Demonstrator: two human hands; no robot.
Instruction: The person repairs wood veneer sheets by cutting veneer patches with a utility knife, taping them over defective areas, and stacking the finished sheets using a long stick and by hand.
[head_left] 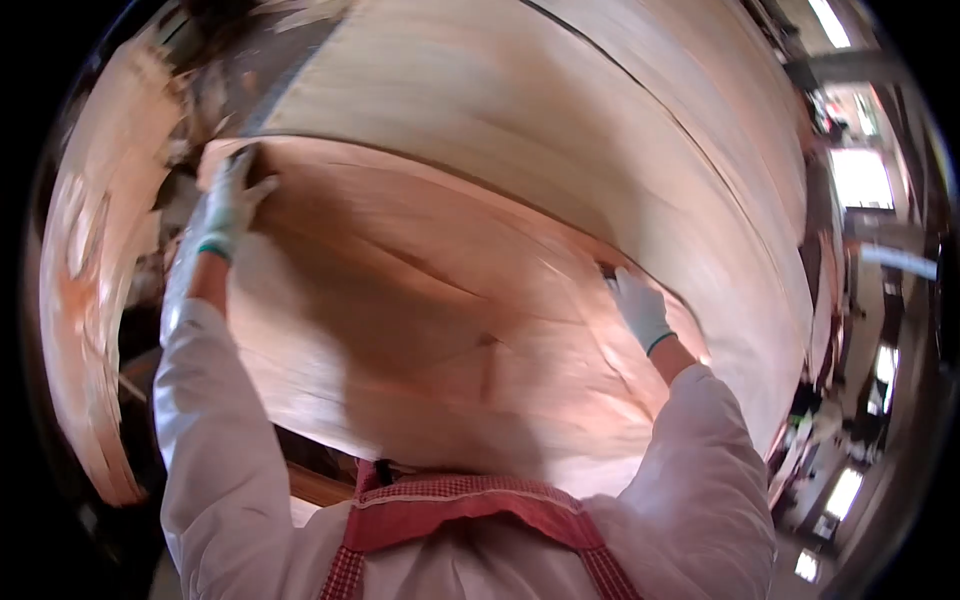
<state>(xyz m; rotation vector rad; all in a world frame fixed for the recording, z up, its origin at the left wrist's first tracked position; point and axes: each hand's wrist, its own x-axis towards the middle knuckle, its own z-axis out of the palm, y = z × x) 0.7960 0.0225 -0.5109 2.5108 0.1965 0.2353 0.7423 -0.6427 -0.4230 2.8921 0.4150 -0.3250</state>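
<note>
A thin, pinkish wood veneer sheet (430, 260) lies in front of me, with wrinkles and a few splits across it. My left hand (230, 205), in a white glove with a green cuff, rests at its far left corner, thumb spread away from the fingers. The left fingertips look dark. Lying on the sheet near its far right edge is my right hand (640, 308), gloved the same way, fingers stretched out. Something dark shows at its fingertips; I cannot tell if it is part of the glove. Under and beyond the sheet extends a paler veneer sheet (480, 90).
Ragged veneer pieces (85, 270) hang or lie along the left side, with scraps (210, 95) on the floor at the far left. A long dark seam (660, 90) crosses the pale veneer. Bright windows (862, 178) and workshop clutter (825, 420) are at the right.
</note>
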